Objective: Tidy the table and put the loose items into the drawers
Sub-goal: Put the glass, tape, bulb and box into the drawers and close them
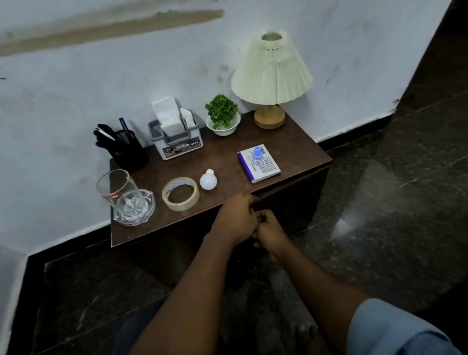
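both curled at drawer front (293, 203), left hand (235, 219), right hand (270, 232), hold unclear, tape (180, 194) beyond

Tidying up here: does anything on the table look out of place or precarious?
The light bulb lies loose on its side beside the tape roll, free to roll. The drinking glass stands inside a glass dish at the left front corner.

Head camera: worn high, looking forward and down.
Facing: table (296, 149) against the wall (101, 84).
Nearness: close, within reach.
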`<state>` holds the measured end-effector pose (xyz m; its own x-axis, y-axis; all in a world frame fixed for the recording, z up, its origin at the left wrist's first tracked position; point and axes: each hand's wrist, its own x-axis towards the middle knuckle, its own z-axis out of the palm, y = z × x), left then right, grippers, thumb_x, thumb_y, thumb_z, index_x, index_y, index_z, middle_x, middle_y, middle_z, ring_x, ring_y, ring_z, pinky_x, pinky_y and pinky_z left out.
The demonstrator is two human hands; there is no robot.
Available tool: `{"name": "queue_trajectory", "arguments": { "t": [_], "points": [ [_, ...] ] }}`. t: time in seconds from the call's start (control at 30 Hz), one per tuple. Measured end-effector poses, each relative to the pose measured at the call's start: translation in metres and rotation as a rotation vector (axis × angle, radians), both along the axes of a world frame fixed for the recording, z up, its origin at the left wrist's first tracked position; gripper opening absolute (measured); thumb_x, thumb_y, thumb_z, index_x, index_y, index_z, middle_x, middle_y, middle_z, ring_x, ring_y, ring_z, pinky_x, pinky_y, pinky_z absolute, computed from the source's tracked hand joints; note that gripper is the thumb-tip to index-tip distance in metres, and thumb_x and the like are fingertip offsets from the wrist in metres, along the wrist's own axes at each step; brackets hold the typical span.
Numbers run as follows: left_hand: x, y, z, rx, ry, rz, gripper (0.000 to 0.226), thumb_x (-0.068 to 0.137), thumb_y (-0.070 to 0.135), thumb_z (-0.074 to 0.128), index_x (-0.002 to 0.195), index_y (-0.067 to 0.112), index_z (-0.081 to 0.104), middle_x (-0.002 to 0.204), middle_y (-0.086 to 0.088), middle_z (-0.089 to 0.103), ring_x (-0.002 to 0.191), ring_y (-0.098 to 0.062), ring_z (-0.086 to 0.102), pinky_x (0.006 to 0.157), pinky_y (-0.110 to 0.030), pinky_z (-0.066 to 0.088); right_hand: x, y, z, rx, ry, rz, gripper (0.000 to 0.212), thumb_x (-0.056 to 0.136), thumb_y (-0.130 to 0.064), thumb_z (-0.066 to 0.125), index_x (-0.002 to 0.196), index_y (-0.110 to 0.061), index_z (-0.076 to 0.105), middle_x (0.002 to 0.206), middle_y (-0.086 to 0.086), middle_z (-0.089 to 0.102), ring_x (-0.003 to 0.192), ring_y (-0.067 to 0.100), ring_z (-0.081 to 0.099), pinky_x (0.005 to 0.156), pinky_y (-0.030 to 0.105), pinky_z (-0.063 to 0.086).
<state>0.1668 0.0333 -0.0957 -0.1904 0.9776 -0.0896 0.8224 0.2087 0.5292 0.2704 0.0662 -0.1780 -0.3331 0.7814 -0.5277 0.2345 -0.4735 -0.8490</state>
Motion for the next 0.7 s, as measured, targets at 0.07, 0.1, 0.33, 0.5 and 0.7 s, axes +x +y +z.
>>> {"name": "queue_trajectory", "arguments": {
  "t": [0.07,0.1,0.33,0.5,0.7],
  "points": [
    [0.004,0.006,-0.002,-0.039,-0.010,-0.027,0.041,0.096,0.009,0.053,0.135,0.012,0.065,0.137,-0.009,0.066,0.124,-0.025,0.061,0.106,-0.038,0.050,0.015,0.002,-0.005,0.010,-0.030,0.030,0.013,0.101,-0.021,0.050,0.111,-0.015,0.055,0.089,0.007,0.060,0.066,0.015,0.052,0.054,0.029,0.044],
    [0.007,0.009,-0.004,-0.066,-0.014,-0.043,0.042,0.097,0.009,0.052,0.137,0.012,0.064,0.138,-0.010,0.066,0.126,-0.025,0.061,0.107,-0.038,0.049,0.024,0.004,-0.007,0.015,-0.039,0.047,0.012,0.102,-0.023,0.049,0.106,-0.015,0.057,0.085,0.007,0.059,0.064,0.015,0.050,0.053,0.028,0.043],
    [0.023,0.017,-0.020,-0.234,-0.245,0.009,0.037,0.093,0.006,0.058,0.121,0.020,0.078,0.119,0.000,0.077,0.109,-0.015,0.070,0.094,-0.024,0.052,0.072,0.021,-0.006,-0.096,-0.098,0.010,0.038,0.108,-0.045,0.037,0.106,-0.013,0.057,0.087,0.011,0.069,0.059,0.019,0.055,0.058,0.027,0.044],
    [0.023,0.016,-0.021,-0.282,-0.392,0.065,0.032,0.089,0.007,0.068,0.114,0.020,0.081,0.105,0.005,0.080,0.095,-0.010,0.071,0.090,-0.026,0.056,0.072,0.056,0.017,0.015,-0.055,-0.263,0.055,0.097,-0.051,0.058,0.137,-0.017,0.041,0.125,0.009,0.060,0.112,0.032,0.061,0.088,0.052,0.056],
    [0.031,0.018,-0.031,-0.367,-0.590,0.073,0.024,0.093,0.003,0.070,0.114,0.008,0.079,0.093,-0.017,0.075,0.076,-0.024,0.061,0.061,-0.026,0.051,0.069,0.082,0.026,0.137,-0.357,-0.091,0.054,0.084,-0.020,0.070,0.124,-0.004,0.037,0.125,0.024,0.060,0.108,0.041,0.065,0.084,0.056,0.060]
  ]
}}
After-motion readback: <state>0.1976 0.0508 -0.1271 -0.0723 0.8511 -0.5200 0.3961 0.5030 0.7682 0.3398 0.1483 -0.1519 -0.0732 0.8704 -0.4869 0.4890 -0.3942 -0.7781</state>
